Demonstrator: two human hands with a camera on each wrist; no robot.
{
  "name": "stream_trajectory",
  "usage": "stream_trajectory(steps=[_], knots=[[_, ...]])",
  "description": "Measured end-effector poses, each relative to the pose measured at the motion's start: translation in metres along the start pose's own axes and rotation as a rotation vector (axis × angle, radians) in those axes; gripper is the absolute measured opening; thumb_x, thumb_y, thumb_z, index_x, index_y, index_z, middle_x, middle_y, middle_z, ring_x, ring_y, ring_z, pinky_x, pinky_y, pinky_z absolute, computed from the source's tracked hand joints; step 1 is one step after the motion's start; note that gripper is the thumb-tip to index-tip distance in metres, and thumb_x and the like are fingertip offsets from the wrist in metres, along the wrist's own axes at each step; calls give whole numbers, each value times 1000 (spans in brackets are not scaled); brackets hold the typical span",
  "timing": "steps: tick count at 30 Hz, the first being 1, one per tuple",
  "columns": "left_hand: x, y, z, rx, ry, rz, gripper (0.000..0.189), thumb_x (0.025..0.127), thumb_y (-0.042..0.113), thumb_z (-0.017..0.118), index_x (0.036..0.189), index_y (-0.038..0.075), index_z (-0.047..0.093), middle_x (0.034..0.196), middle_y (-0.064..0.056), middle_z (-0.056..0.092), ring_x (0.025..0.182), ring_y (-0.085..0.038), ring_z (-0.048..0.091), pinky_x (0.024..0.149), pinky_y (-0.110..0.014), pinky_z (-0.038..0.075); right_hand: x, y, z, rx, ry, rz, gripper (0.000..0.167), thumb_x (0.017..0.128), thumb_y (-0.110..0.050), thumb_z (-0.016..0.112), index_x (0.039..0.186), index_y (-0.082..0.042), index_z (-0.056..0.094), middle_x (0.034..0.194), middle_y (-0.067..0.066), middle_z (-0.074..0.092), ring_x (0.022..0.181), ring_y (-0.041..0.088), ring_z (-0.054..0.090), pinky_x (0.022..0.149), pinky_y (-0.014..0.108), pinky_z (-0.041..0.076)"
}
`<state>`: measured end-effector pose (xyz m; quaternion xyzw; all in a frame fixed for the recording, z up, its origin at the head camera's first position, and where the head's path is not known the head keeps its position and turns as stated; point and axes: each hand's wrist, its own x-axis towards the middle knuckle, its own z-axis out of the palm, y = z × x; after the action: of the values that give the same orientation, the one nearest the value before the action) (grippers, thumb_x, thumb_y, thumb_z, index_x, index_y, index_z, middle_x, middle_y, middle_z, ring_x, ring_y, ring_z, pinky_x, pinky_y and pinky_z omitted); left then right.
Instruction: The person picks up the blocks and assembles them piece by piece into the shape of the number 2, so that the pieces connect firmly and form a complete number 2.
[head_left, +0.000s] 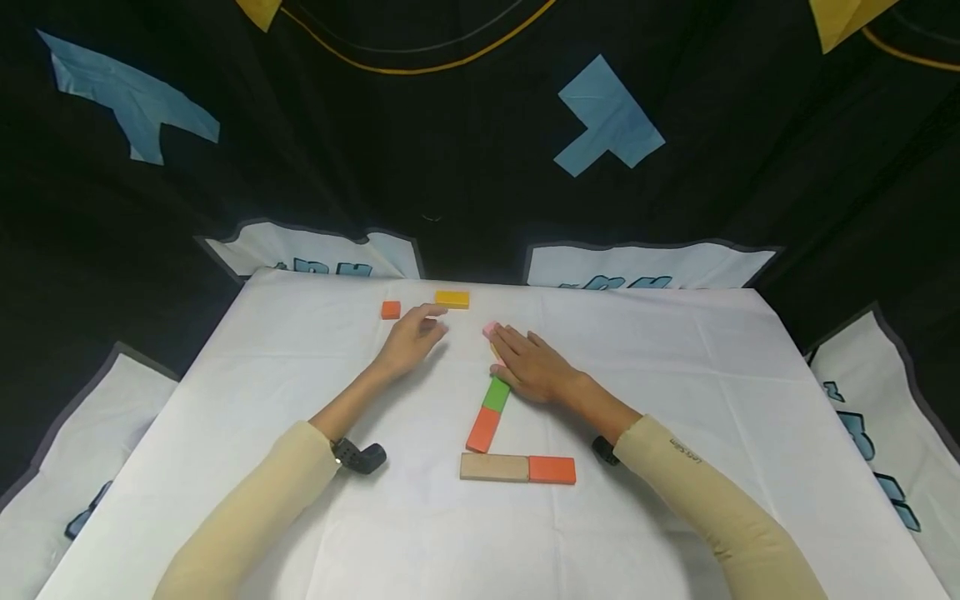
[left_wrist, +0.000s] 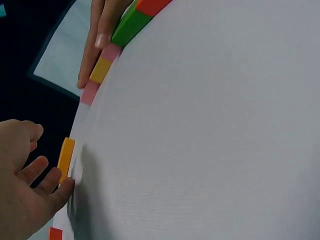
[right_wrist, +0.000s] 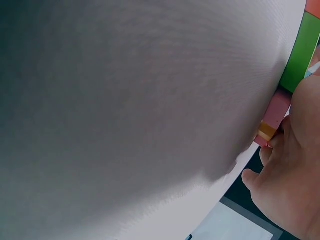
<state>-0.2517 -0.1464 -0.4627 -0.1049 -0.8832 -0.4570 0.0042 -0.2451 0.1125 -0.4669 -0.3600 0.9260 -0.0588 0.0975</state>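
My right hand (head_left: 534, 364), its fingers straight, lies along a slanting row of blocks and partly covers its far end. That end has a pink block (left_wrist: 89, 93), a small yellow block (left_wrist: 100, 70) and another pink block (left_wrist: 111, 51). Nearer in the same row come a green block (head_left: 497, 394) and an orange-red block (head_left: 483, 429). My left hand (head_left: 411, 340) holds nothing, its fingers relaxed above the table. Closest to it are a yellow-orange block (head_left: 452, 299) and a small orange block (head_left: 391, 310) towards the far edge.
A plain wooden block (head_left: 493, 467) and a second orange-red block (head_left: 552, 470) lie end to end, crosswise at the near end of the row. The white cloth-covered table (head_left: 637, 533) ends before a dark curtain (head_left: 450, 183).
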Motion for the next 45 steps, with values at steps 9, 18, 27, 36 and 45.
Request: stream_trajectory(steps=[9,18,27,36,45], knots=[[31,-13,1,29,28,-54,47,101,21,60,144,9,48,149,-19,41,131,-37,47,109,-47,41,-1,0,1,3,36,-18,70,106,-44,39,160,-6,15,165,11,13,151,27,13,120,52,16],[51,-15,3,125,5,-61,53,101,20,59,151,10,43,155,-14,39,140,-32,38,115,-46,32,-1,-1,1,1,36,-18,70,106,-44,40,160,-5,15,165,12,14,151,27,14,120,52,16],[63,-18,7,132,-44,-83,54,103,17,56,153,6,38,157,-16,35,145,-31,31,119,-42,24,-2,-2,0,4,43,-28,70,106,-43,40,160,-5,16,165,12,15,151,27,14,119,53,17],[72,-22,10,178,-47,-92,51,103,15,53,152,7,41,156,-15,37,143,-30,33,118,-42,26,-1,-1,0,-9,48,-22,69,107,-44,38,160,-5,16,165,12,15,151,27,14,119,52,17],[73,-15,11,240,-89,-94,44,103,11,49,147,3,48,149,-18,42,137,-33,39,117,-43,29,-1,-1,1,-5,42,-17,69,107,-43,37,160,-6,15,165,11,14,151,26,14,119,52,18]])
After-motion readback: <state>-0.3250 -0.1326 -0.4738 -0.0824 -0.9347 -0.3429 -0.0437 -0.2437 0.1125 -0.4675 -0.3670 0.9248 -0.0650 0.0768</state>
